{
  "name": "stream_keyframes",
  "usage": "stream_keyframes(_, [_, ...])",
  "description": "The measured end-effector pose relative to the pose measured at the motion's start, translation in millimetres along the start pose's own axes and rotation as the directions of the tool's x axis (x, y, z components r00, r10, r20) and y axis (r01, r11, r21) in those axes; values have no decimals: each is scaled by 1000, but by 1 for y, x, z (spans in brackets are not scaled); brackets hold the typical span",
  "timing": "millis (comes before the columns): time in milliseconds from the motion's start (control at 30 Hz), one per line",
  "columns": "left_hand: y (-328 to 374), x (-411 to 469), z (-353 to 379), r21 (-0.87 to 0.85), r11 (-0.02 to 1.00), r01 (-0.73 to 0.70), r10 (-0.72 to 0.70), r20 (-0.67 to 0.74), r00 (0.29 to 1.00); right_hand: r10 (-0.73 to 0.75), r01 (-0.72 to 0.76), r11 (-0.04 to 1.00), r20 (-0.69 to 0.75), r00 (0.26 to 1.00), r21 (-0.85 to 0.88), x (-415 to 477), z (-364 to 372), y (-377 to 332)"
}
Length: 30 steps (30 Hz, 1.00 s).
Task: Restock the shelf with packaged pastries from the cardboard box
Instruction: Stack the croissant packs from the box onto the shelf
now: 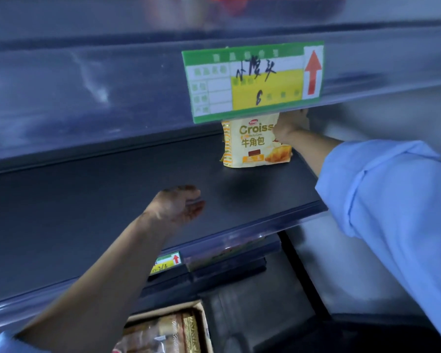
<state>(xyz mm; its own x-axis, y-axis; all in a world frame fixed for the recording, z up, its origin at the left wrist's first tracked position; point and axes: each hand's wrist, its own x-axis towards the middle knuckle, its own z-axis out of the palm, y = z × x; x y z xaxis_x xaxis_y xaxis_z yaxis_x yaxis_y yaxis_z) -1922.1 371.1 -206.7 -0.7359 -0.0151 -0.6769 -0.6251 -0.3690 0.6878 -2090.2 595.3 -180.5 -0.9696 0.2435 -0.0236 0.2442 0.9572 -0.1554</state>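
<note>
A yellow croissant packet [252, 145] stands upright at the back of the dark shelf [99, 212]. My right hand [289, 126] grips the packet's upper right corner; the price tag above hides the packet's top. My left hand [178, 203] hovers over the shelf's front part, palm turned up, fingers apart, holding nothing. Below the shelf, the cardboard box [201, 317] shows at the bottom with several wrapped pastries [155, 332] inside.
The upper shelf's clear front rail [87, 85] carries a green and yellow price tag [252, 80] with a red arrow. A smaller price tag [167, 261] hangs on the lower rail. A pale wall [392, 118] closes the shelf on the right.
</note>
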Motion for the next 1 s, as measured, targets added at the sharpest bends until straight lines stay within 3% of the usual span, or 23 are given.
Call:
stream_keyframes(233, [-8, -27, -26, 23, 998, -61, 62, -22, 998, -19, 28, 999, -186, 982, 44, -46, -7, -14])
stream_keyframes(300, [-12, -42, -39, 29, 996, -86, 86, -21, 996, -102, 114, 989, -137, 985, 89, -68, -5, -23])
stream_keyframes(400, [-23, -69, -68, 135, 987, -89, 92, -15, 996, -260, 215, 900, 71, 963, 378, -119, 4, -43])
stream_keyframes(467, [-37, -88, -97, 253, 964, -82, 94, -35, 995, -362, 202, 842, 245, 899, 501, -173, 12, -62])
stream_keyframes(533, [-55, -107, -130, 337, 940, -57, 83, -62, 995, -445, 186, 830, 424, 789, 526, -228, 24, -80])
stream_keyframes(633, [-84, -135, -180, 467, 884, 27, 44, -140, 989, -495, 247, 859, 608, 621, 448, -305, 50, -100])
stream_keyframes(733, [-109, -153, -224, 601, 791, 118, 33, -235, 971, -473, 317, 880, 704, 530, 353, -361, 79, -108])
stream_keyframes(833, [-130, -163, -257, 698, 690, 190, 49, -307, 950, -429, 335, 898, 737, 522, 286, -396, 99, -109])
stream_keyframes(933, [-152, -173, -280, 694, 662, 284, 73, -437, 897, -388, 310, 918, 722, 573, 247, -416, 113, -104])
stream_keyframes(1000, [-161, -179, -290, 617, 689, 381, 52, -566, 823, -329, 278, 941, 716, 616, 193, -422, 126, -96])
